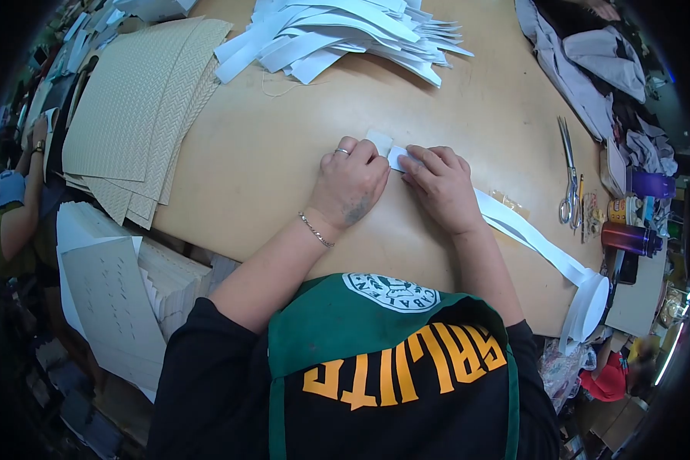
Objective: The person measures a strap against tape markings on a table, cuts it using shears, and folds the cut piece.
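My left hand (351, 182), with a ring and a bracelet, is curled closed over the table near the middle. Just beyond its fingertips a small pale flat piece (379, 141) shows; my fingers hide the rest of it. My right hand (439, 184) has its fingers bent together on the end of a white strip (396, 159), close beside the left hand. Past my right wrist a white band (525, 231) runs to a white roll (588, 307) at the table's right edge. Whether the band and the strip end are one piece is hidden under the hand.
White cut strips (337, 34) lie heaped at the back. Woven-textured beige sheets (134, 100) are stacked at left. Scissors (569, 176) lie on the right, near a purple tumbler (629, 239) and grey cloth (590, 77). A co-worker's arm (27, 199) shows at far left.
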The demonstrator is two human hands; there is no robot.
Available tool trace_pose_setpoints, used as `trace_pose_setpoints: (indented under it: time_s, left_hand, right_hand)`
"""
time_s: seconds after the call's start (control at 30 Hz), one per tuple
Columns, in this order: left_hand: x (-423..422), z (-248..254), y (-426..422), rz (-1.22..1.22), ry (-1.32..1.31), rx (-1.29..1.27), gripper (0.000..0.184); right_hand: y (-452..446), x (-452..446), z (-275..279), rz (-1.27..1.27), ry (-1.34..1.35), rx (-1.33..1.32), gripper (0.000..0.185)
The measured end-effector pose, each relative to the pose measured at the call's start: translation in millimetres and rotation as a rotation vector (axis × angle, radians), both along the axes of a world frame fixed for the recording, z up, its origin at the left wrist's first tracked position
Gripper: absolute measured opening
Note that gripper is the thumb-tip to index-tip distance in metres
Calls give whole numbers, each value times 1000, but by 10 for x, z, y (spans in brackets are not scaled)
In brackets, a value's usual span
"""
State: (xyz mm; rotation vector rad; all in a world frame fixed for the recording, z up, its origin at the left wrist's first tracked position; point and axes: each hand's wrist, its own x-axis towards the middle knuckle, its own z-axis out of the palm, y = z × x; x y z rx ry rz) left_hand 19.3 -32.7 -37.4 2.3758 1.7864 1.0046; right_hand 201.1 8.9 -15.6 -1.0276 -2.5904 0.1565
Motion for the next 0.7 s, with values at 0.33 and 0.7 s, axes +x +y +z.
trace_pose_setpoints:
  time_s: [0.33, 0.7]
  left_hand:
    - [-16, 35, 14, 6, -122, -61, 7]
    - [-17, -20, 5, 3, -53, -1, 6]
  right_hand:
    - [-30, -36, 12, -18, -88, 8, 33]
    - [-4, -30, -82, 2, 38, 10, 35]
